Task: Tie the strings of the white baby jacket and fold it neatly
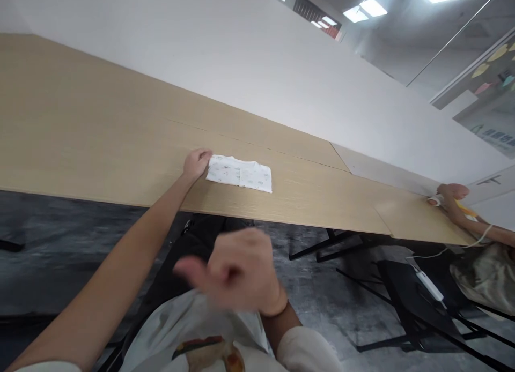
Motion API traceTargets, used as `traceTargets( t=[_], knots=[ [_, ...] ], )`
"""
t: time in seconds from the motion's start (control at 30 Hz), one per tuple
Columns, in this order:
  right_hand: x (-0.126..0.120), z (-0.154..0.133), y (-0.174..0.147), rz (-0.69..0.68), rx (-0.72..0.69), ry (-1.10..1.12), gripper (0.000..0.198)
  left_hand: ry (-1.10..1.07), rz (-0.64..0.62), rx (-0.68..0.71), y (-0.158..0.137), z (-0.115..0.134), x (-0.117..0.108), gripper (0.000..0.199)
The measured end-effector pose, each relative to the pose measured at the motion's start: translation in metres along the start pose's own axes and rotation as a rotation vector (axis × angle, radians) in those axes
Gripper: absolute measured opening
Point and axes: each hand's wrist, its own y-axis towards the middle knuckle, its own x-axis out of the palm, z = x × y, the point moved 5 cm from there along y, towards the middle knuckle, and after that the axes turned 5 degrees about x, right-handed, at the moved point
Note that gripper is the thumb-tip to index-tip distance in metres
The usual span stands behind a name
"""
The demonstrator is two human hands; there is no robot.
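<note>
A small folded white baby shirt [240,173] with a sparse printed pattern lies flat on the wooden table [100,125]. What looks like its neckline faces the far side. At its left end, my left hand [196,164] rests on the table with curled fingers closed on the far corner of the cloth. My right hand [241,270] is raised in front of my body, off the table and apart from the shirt. Its fingers are folded into a fist and the thumb sticks out to the left; nothing shows in it, and motion blurs it somewhat.
A white partition [241,66] runs along the table's far edge. At the far right, another person's arm [453,206] reaches onto the table near a doll-like figure [458,191]. Black folding chairs [414,291] stand below, one with a white power strip [429,286].
</note>
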Motion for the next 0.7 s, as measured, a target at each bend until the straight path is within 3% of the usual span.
traceTargets(
  t=[0.07, 0.17, 0.27, 0.33, 0.4, 0.5, 0.7],
  knots=[
    [-0.013, 0.049, 0.034, 0.032, 0.133, -0.055, 0.043, -0.006, -0.080, 0.074, 0.000, 0.002, 0.005, 0.043],
    [-0.035, 0.152, 0.072, 0.100, 0.367, -0.262, 0.030, 0.081, -0.146, 0.143, 0.002, 0.002, 0.010, 0.048],
    [-0.059, 0.254, 0.083, 0.161, 0.612, -0.506, 0.014, 0.180, -0.154, 0.145, 0.005, -0.004, 0.012, 0.049],
    [-0.067, 0.302, 0.077, 0.097, 0.734, -0.585, 0.017, 0.213, -0.165, 0.126, 0.007, -0.007, 0.014, 0.048],
    [-0.070, 0.326, 0.068, 0.038, 0.771, -0.623, 0.026, 0.218, -0.172, 0.097, 0.008, -0.010, 0.014, 0.045],
    [-0.068, 0.336, 0.058, 0.020, 0.755, -0.616, 0.031, 0.192, -0.171, 0.061, 0.007, -0.013, 0.013, 0.041],
    [-0.064, 0.334, 0.058, 0.114, 0.660, -0.482, 0.011, 0.101, -0.128, 0.024, 0.004, -0.014, 0.008, 0.032]
  ],
)
